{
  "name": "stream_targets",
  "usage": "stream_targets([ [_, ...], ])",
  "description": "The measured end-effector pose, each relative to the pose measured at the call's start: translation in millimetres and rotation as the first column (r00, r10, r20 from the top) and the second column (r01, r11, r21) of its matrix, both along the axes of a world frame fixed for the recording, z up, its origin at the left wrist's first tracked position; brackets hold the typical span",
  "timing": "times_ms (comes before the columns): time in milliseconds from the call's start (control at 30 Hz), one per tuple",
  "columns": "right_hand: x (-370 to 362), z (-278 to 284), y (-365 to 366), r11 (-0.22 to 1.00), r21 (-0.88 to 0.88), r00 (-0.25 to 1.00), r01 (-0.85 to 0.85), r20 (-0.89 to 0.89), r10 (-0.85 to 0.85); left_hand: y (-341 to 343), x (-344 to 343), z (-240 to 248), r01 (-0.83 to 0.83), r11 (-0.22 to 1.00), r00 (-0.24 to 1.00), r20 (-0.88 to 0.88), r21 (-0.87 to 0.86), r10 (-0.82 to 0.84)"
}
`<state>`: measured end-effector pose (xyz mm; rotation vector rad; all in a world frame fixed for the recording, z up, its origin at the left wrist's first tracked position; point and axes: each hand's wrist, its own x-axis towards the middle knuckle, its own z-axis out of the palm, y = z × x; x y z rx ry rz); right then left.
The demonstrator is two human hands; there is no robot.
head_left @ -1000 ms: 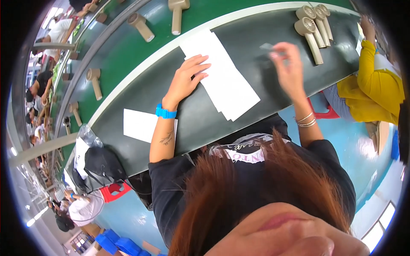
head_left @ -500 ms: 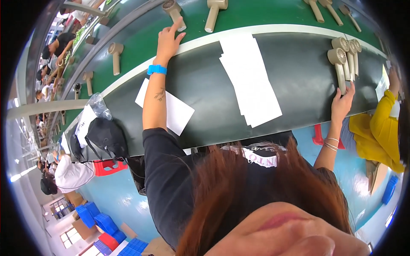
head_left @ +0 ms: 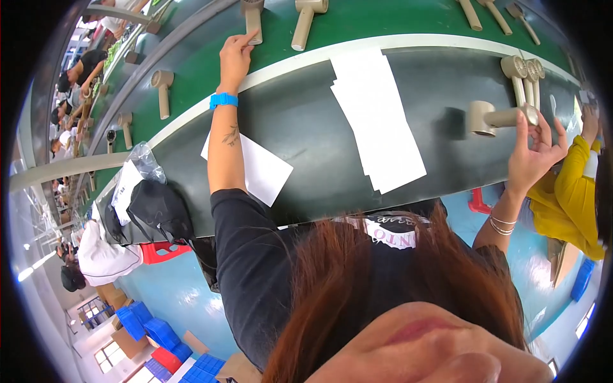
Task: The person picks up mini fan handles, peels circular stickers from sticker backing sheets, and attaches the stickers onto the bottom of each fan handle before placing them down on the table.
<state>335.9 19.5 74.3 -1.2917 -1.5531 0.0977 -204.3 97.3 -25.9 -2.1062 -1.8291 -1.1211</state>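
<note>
My right hand [head_left: 535, 153] grips the end of a beige handheld fan [head_left: 501, 118], which lies sideways in the air above the dark table, its round head to the left and its shadow beside it. Just beyond, several similar fans [head_left: 518, 73] rest side by side at the table's far edge. Over the green belt, my left hand [head_left: 235, 62] stretches its index finger to the lower handle of another beige fan [head_left: 253, 25]. The fingertip touches that handle; no firm grip shows.
White sheets [head_left: 380, 127] overlap mid-table, and another white sheet [head_left: 265, 169] lies partly under my left forearm. More fans [head_left: 305, 25] sit on the green belt [head_left: 396, 19]. A black bag [head_left: 156, 207] stands at left. A person in yellow [head_left: 571, 191] is close on my right.
My right hand has lifted one fan from the group and turned it sideways. Fans on the belt have shifted left, and my left hand has moved left with the one it touches.
</note>
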Motion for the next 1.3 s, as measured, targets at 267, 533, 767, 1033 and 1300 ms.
stream_targets([
  [267,-106,19,-19,0.852,-0.002,0.851,-0.524,0.037,0.524,-49,13,34,-0.106,0.994,0.990,0.101,0.024,0.103],
  [533,-141,-2,-40,0.672,-0.067,0.671,-0.737,-0.181,0.719,-142,214,87,0.504,0.864,0.789,0.401,0.011,-0.465],
  [767,-110,15,-42,0.738,-0.035,0.739,-0.674,-0.050,0.672,-161,246,76,0.320,0.930,0.738,0.567,0.182,-0.365],
  [1033,-104,15,-62,0.637,-0.180,0.660,-0.750,-0.261,0.704,-174,256,83,0.259,0.964,0.877,0.402,0.064,-0.263],
  [1300,-113,19,-70,0.581,-0.191,0.608,-0.791,-0.350,0.712,-181,262,80,0.511,0.859,0.395,0.897,-0.037,-0.196],
])
